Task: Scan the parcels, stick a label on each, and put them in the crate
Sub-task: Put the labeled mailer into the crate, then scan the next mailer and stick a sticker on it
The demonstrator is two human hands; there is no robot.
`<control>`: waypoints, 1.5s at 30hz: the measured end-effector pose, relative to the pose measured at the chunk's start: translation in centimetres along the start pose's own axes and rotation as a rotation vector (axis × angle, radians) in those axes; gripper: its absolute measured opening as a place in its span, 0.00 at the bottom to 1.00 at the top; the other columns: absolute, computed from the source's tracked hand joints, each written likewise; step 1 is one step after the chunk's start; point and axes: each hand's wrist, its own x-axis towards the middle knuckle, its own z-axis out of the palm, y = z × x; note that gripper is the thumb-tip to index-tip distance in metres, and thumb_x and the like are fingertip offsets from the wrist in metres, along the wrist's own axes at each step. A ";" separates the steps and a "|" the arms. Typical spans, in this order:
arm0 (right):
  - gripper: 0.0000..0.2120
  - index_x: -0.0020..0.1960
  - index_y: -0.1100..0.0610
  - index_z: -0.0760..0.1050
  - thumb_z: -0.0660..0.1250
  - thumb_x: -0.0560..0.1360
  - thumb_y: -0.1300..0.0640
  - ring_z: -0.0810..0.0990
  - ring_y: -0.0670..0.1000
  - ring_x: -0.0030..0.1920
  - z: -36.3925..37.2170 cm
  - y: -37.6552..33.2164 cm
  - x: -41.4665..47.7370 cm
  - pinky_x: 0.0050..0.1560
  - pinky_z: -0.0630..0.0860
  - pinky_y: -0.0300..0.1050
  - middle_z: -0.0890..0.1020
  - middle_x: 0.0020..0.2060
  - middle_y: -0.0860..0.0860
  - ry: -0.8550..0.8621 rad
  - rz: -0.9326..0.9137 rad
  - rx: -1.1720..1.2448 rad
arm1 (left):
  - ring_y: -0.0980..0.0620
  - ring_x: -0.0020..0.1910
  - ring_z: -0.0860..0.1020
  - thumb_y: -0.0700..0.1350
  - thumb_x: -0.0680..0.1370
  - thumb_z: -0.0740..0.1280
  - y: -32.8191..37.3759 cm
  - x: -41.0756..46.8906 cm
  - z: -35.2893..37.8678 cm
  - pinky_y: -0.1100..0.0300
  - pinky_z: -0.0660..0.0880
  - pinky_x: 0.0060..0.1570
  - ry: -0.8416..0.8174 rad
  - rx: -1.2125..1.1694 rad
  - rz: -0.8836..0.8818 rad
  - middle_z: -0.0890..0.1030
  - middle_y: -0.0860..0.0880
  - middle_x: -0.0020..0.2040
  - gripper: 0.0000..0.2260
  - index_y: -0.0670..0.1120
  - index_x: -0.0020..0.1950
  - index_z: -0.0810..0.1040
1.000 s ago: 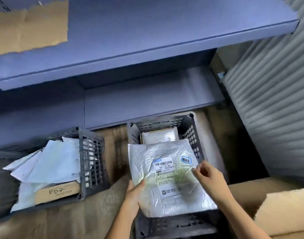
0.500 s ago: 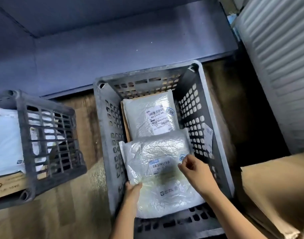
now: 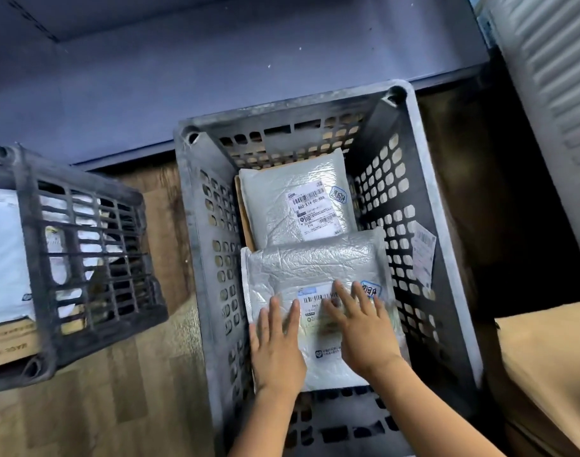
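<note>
The near silver parcel (image 3: 315, 268) has gone from held above the grey crate (image 3: 446, 291) to lying flat inside. Left hand (image 3: 277, 344) and right hand (image 3: 364, 328) have released its edges; fingers now flat on top.

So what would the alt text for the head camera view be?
Seen from above, a person's left hand and right hand press flat on a silver parcel lying in a grey plastic crate. A second labelled parcel lies beyond it in the crate; another crate with white parcels stands left, on wooden floor.
</note>
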 end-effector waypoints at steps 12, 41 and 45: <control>0.36 0.76 0.49 0.58 0.68 0.71 0.58 0.56 0.61 0.76 -4.2 -2.2 -4.9 0.73 0.57 0.63 0.55 0.77 0.54 0.051 0.085 0.036 | 0.46 0.77 0.42 0.41 0.79 0.57 -0.6 -3.2 -8.6 0.54 0.42 0.74 -0.100 -0.008 0.094 0.37 0.46 0.77 0.35 0.55 0.76 0.37; 0.31 0.78 0.48 0.48 0.57 0.78 0.52 0.65 0.54 0.71 -19.6 -45.7 -9.2 0.67 0.65 0.47 0.54 0.76 0.48 -0.114 -0.005 0.183 | 0.47 0.62 0.72 0.48 0.79 0.58 -44.1 -17.2 -30.2 0.54 0.72 0.56 -0.020 -0.281 -0.333 0.66 0.47 0.71 0.30 0.53 0.77 0.47; 0.28 0.76 0.47 0.54 0.57 0.78 0.52 0.65 0.54 0.71 -20.0 -50.7 -8.4 0.67 0.65 0.48 0.53 0.76 0.46 -0.137 -0.024 0.200 | 0.47 0.63 0.71 0.49 0.79 0.57 -50.0 -16.4 -31.8 0.54 0.73 0.55 -0.039 -0.267 -0.369 0.66 0.48 0.70 0.29 0.52 0.77 0.47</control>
